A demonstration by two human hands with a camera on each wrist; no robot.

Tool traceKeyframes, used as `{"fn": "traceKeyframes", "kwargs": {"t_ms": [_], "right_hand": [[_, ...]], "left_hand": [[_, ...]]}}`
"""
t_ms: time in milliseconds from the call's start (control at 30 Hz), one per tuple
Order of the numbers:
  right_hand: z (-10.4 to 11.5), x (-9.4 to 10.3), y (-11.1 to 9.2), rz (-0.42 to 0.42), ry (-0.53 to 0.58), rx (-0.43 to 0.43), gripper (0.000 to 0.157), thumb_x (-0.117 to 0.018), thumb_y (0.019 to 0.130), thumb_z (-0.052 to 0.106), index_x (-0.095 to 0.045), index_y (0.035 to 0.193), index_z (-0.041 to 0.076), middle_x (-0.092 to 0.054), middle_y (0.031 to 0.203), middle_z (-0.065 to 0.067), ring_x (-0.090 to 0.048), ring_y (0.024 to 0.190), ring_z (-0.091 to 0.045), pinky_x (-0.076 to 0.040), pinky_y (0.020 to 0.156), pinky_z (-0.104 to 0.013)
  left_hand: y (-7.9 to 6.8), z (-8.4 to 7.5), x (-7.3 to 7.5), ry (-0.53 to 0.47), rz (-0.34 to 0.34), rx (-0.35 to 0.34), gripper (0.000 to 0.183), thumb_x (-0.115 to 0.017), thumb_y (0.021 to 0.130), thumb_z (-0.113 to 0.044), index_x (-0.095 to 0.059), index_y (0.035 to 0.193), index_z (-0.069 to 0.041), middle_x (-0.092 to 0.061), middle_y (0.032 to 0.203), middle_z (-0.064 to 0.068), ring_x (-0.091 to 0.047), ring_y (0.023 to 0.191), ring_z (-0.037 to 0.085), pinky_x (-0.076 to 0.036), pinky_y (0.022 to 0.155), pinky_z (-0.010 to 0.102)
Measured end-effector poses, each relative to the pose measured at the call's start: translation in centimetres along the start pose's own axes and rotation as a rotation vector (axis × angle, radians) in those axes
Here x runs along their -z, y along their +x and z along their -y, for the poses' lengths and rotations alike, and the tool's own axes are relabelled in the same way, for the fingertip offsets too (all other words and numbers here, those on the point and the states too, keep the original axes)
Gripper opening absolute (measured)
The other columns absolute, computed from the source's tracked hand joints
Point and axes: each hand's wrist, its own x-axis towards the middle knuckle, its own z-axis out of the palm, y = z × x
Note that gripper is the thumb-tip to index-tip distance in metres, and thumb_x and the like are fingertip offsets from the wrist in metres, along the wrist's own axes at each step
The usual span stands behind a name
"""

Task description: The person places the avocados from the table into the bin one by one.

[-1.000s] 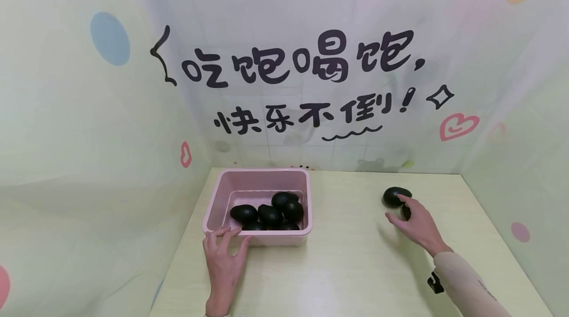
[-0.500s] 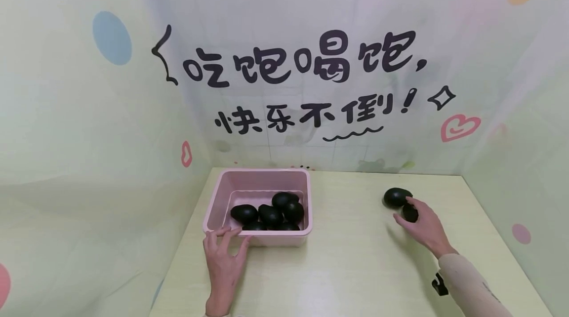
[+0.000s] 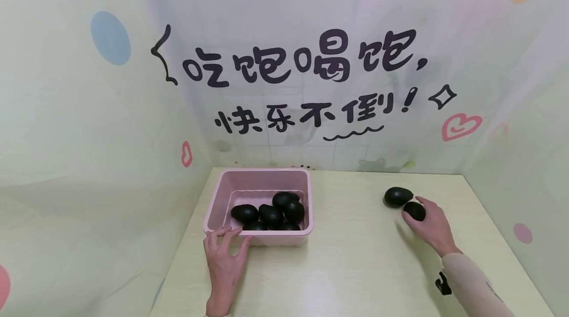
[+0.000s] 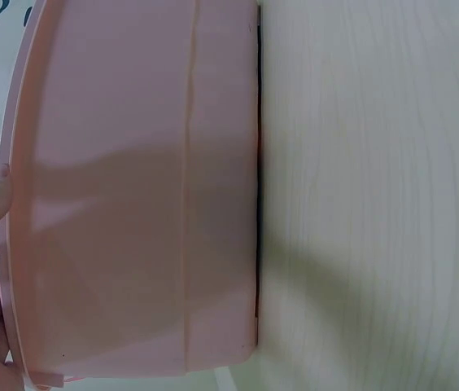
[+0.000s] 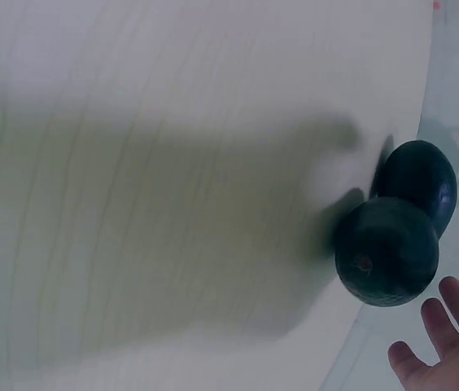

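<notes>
At the back left of the table stands a pink plastic box (image 3: 284, 233) with several dark avocados (image 3: 270, 216) inside. My left hand (image 3: 221, 263) holds its front rim, fingers over the edge and thumb against the outside, as the left wrist view also shows. On the right, two avocados lie side by side; one (image 3: 398, 196) is farther back, the nearer one (image 3: 414, 211) is by my right hand (image 3: 433, 225). Thumb and fingers are spread around this nearer avocado (image 5: 386, 252). In the right wrist view a gap shows between the fingertips (image 5: 407, 358) and its skin.
The pale wooden table (image 3: 342, 267) ends at a printed cloth backdrop (image 3: 284, 109) with black lettering. Cloth also hangs along the left and right sides. A small black piece (image 3: 442, 283) shows beside the right sleeve (image 3: 471, 282).
My right hand has shifted right and slightly back toward me, from over both avocados to around the nearer one, now more exposed. My left hand and the box have stayed put.
</notes>
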Motion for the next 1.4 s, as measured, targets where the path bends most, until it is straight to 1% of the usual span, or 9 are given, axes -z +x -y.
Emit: {"fn": "traceKeyframes", "kwargs": {"t_ms": [333,533,700,1033,1100,1167,1267,1333,1400], "right_hand": [[-1.2,-0.1,-0.1,0.022,-0.033,-0.047,0.079,-0.073,0.098,0.041,-0.045,0.15,-0.011,-0.046,0.15,-0.043,-0.042,0.137,-0.062,-0.037,0.11,-0.073],[-1.7,-0.2,-0.2,0.048,-0.044,-0.076,0.084,-0.072,0.098,0.045,-0.041,0.151,-0.013,-0.043,0.149,-0.046,-0.041,0.135,-0.064,-0.038,0.107,-0.075],[-2.1,-0.3,-0.4,0.049,-0.046,-0.087,0.085,-0.072,0.097,0.043,-0.039,0.151,-0.014,-0.042,0.149,-0.047,-0.042,0.133,-0.065,-0.038,0.107,-0.076],[-3.1,-0.8,-0.3,0.097,-0.054,-0.122,0.089,-0.071,0.098,0.043,-0.033,0.153,-0.017,-0.043,0.147,-0.048,-0.045,0.132,-0.065,-0.04,0.107,-0.073],[-3.2,-1.0,-0.2,0.106,-0.055,-0.13,0.089,-0.071,0.098,0.042,-0.033,0.152,-0.017,-0.043,0.147,-0.048,-0.046,0.132,-0.065,-0.04,0.107,-0.073],[-3.3,-1.0,-0.3,0.103,-0.059,-0.132,0.088,-0.071,0.098,0.042,-0.033,0.152,-0.017,-0.044,0.146,-0.049,-0.047,0.132,-0.065,-0.041,0.107,-0.072],[-3.2,-1.1,-0.4,0.107,-0.057,-0.139,0.087,-0.071,0.098,0.04,-0.033,0.152,-0.016,-0.044,0.147,-0.049,-0.047,0.131,-0.065,-0.042,0.106,-0.072],[-3.0,-1.0,-0.5,0.101,-0.054,-0.137,0.087,-0.071,0.098,0.041,-0.034,0.152,-0.016,-0.045,0.146,-0.048,-0.049,0.131,-0.064,-0.044,0.105,-0.071],[-3.0,-1.0,-0.5,0.1,-0.048,-0.137,0.085,-0.071,0.098,0.04,-0.034,0.151,-0.016,-0.045,0.146,-0.048,-0.05,0.13,-0.064,-0.044,0.104,-0.072]], "left_hand": [[0.0,0.1,0.0,-0.005,-0.001,-0.009,0.035,-0.095,0.068,-0.012,-0.077,0.097,-0.006,-0.064,0.11,0.024,-0.053,0.105,0.043,-0.038,0.1,0.061],[-0.1,0.1,0.0,0.0,-0.005,-0.013,0.035,-0.095,0.068,-0.013,-0.077,0.097,-0.006,-0.065,0.109,0.025,-0.053,0.104,0.043,-0.039,0.097,0.056],[-0.1,0.1,0.0,0.011,-0.011,-0.021,0.034,-0.095,0.069,-0.015,-0.077,0.096,-0.006,-0.065,0.108,0.025,-0.053,0.102,0.043,-0.039,0.094,0.053],[-0.1,0.1,0.0,0.009,-0.014,-0.024,0.035,-0.096,0.069,-0.016,-0.077,0.097,-0.007,-0.065,0.109,0.024,-0.054,0.103,0.043,-0.04,0.094,0.054],[-0.1,0.1,0.0,-0.001,-0.016,-0.026,0.033,-0.095,0.072,-0.02,-0.078,0.097,-0.007,-0.065,0.109,0.024,-0.053,0.103,0.043,-0.04,0.096,0.057],[0.0,0.2,0.0,-0.009,-0.019,-0.03,0.035,-0.091,0.081,-0.035,-0.078,0.098,-0.007,-0.065,0.109,0.024,-0.053,0.103,0.043,-0.039,0.098,0.059],[0.0,0.2,0.0,-0.015,-0.021,-0.032,0.051,-0.075,0.093,-0.059,-0.078,0.097,-0.007,-0.065,0.109,0.023,-0.053,0.103,0.043,-0.039,0.098,0.061],[0.0,0.3,-0.1,-0.012,-0.023,-0.036,0.057,-0.069,0.095,-0.064,-0.078,0.097,-0.007,-0.065,0.109,0.023,-0.053,0.102,0.043,-0.038,0.097,0.058],[0.0,0.3,-0.1,-0.013,-0.025,-0.04,0.048,-0.079,0.092,-0.054,-0.078,0.097,-0.007,-0.065,0.109,0.023,-0.053,0.102,0.043,-0.038,0.095,0.056]]}}
